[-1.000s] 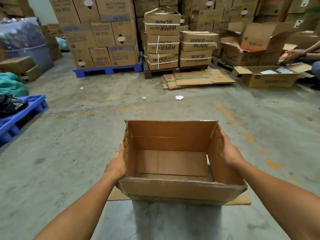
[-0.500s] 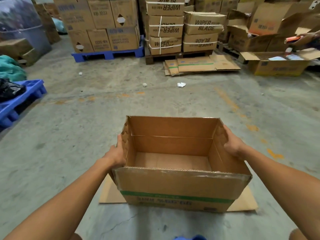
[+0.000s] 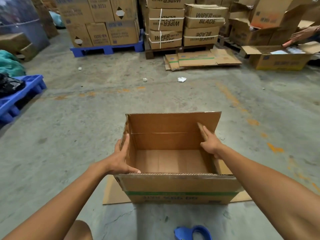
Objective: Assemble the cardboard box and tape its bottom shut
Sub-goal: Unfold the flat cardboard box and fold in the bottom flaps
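Note:
A brown cardboard box (image 3: 178,186) with a green stripe stands open side up on the concrete floor, right in front of me. Its bottom flaps lie flat inside. My left hand (image 3: 119,158) holds the left wall, fingers outside and thumb on the near left corner of the rim. My right hand (image 3: 210,144) rests flat against the right wall with its fingers stretched toward the far right corner. A blue tape dispenser (image 3: 194,232) lies on the floor just in front of the box, cut off by the lower edge of the view.
A flat cardboard sheet (image 3: 114,193) lies under the box. Flattened boxes (image 3: 202,59) lie ahead, in front of pallets with stacked cartons (image 3: 166,23). At far right another person's hand (image 3: 303,35) reaches over an open box (image 3: 280,61). A blue pallet (image 3: 20,97) sits at the left.
The box has been set lower and nearer to me. My right hand has moved from the outside of the right wall to its inner side, fingers now straight. The tape dispenser has come into view.

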`<state>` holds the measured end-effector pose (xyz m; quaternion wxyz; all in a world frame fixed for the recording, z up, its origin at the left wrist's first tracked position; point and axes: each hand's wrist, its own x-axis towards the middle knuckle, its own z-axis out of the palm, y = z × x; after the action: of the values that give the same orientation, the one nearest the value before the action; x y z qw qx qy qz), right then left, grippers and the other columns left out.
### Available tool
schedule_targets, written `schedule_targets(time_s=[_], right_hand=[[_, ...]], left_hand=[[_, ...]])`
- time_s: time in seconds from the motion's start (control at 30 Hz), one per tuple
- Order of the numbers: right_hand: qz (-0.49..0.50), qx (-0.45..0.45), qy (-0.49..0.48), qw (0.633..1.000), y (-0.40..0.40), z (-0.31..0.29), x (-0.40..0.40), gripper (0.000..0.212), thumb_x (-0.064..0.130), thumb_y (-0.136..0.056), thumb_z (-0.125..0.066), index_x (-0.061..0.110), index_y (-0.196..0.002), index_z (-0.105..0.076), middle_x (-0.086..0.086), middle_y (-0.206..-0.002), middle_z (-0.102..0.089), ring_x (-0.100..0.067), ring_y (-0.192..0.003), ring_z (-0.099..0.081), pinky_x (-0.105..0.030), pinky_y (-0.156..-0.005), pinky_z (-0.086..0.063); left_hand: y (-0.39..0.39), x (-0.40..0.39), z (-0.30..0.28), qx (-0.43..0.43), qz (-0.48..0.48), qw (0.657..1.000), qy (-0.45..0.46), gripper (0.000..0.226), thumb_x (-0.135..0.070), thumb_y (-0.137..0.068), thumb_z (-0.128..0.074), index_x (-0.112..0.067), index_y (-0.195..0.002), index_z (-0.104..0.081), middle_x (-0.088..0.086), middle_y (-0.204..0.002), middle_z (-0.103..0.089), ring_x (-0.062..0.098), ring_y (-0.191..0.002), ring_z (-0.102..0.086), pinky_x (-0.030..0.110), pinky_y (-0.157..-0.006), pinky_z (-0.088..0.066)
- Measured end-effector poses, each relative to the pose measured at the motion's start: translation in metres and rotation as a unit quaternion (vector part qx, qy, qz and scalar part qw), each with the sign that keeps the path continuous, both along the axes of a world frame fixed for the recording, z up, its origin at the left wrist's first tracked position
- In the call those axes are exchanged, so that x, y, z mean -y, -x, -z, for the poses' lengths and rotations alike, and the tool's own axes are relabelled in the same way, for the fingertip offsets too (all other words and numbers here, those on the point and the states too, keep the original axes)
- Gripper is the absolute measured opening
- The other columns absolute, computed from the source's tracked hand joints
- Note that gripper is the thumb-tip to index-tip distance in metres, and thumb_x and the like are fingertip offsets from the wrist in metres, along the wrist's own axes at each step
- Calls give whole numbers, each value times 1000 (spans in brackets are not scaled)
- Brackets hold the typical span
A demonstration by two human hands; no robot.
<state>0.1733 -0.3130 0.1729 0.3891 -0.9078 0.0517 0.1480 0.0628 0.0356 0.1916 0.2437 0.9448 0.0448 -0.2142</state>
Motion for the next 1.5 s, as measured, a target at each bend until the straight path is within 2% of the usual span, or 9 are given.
schedule_targets(time_s=[0.07,0.17,0.3,0.43,0.67,0.87,1.07,1.23,1.5], right_hand=[[-26,-24,-1,999,2,11,-4,79,19,-97,-56,24,-159,-8,-7,-160,-27,-29,-146,-30,-33,-113,-30],[-87,-86,16,992,7,26,3,66,21,-102,-47,16,-159,-14,-6,-164,-18,-26,-148,-24,-35,-117,-22],[-159,-148,148,965,14,50,22,60,7,-99,-36,7,-156,-18,-15,-163,-15,-35,-148,-22,-42,-118,-22],[-220,-152,280,922,13,63,23,82,8,-86,-51,12,-157,-9,-16,-165,-1,-37,-149,-14,-48,-119,-25],[-247,-164,331,896,7,69,14,87,22,-85,-60,13,-155,-10,-15,-164,1,-38,-149,-11,-50,-117,-28],[-211,-150,316,913,13,81,10,76,18,-93,-45,13,-157,-3,-15,-165,10,-38,-151,4,-50,-122,-14],[-207,-118,292,926,19,85,15,71,44,-102,-37,14,-158,-7,-17,-165,7,-39,-151,3,-50,-122,-10],[-189,-118,256,941,31,74,12,71,58,-101,-18,15,-158,-11,-14,-165,8,-35,-151,6,-54,-121,-9],[-205,-148,288,924,40,70,17,70,54,-101,-26,20,-158,-4,-9,-166,10,-32,-152,5,-58,-117,-14]], left_hand=[[2,-2,5,8,-7,1000,8,147,-53,-61,-86,-43,-140,37,5,-155,38,34,-150,-1,40,-118,-16],[2,-1,12,51,-47,997,36,135,-46,-72,-81,-44,-142,35,4,-160,26,30,-150,-7,41,-117,-20],[-4,14,14,112,-109,988,17,119,-41,-85,-68,-28,-146,33,8,-164,6,31,-145,-27,44,-112,-32],[-9,26,10,127,-153,980,0,95,-25,-91,-57,-15,-154,14,11,-164,-10,33,-141,-35,44,-110,-37],[-26,24,-1,119,-193,973,-43,58,-4,-87,-49,-13,-141,-31,21,-132,-54,41,-113,-55,42,-90,-47],[-42,30,3,119,-234,965,20,66,1,-87,-46,-16,-148,-28,20,-137,-52,40,-116,-54,43,-91,-49],[-29,60,28,74,-44,993,86,70,-32,-98,-52,-17,-156,-16,5,-161,-21,24,-147,-23,35,-118,-21],[-27,67,54,-90,80,993,-13,81,-58,-98,-33,-18,-155,8,9,-161,18,29,-149,12,46,-121,0],[-32,93,75,-242,130,950,-152,85,-77,-88,-22,-30,-156,1,1,-160,26,37,-149,5,53,-119,-18]])
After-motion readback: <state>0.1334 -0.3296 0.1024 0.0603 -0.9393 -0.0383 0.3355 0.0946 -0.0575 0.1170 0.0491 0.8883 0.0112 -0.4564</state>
